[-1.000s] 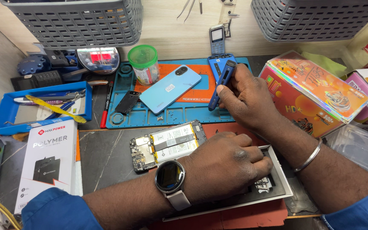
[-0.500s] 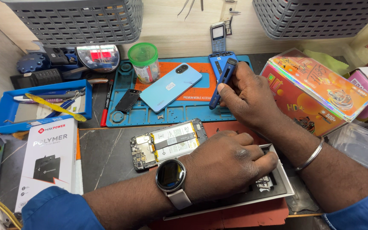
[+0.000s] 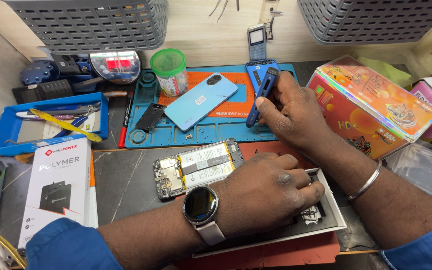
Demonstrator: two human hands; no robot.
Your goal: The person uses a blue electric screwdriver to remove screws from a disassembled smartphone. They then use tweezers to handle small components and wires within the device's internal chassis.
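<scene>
Two hands at work on a crowded dark surface (image 3: 126, 180). My right hand (image 3: 291, 112) has its grip closed around a slim blue electric screwdriver (image 3: 262, 96), held tilted over the blue silicone repair mat (image 3: 206, 131). My left hand (image 3: 266, 192), a round smartwatch (image 3: 200, 205) at its wrist, lies fingers curled on a shallow white-rimmed tray (image 3: 332, 216); whether it clamps anything I cannot tell.

Just left of it: opened phone body (image 3: 196, 167), battery and circuit board exposed. On the mat: pale blue phone back cover (image 3: 201, 101), glossy, lying slantwise.

Packages: white upright battery box (image 3: 58, 187) at left; orange carton with iridescent lid (image 3: 371, 107) hard against my right forearm. Open room is a narrow strip between battery box and phone body.
</scene>
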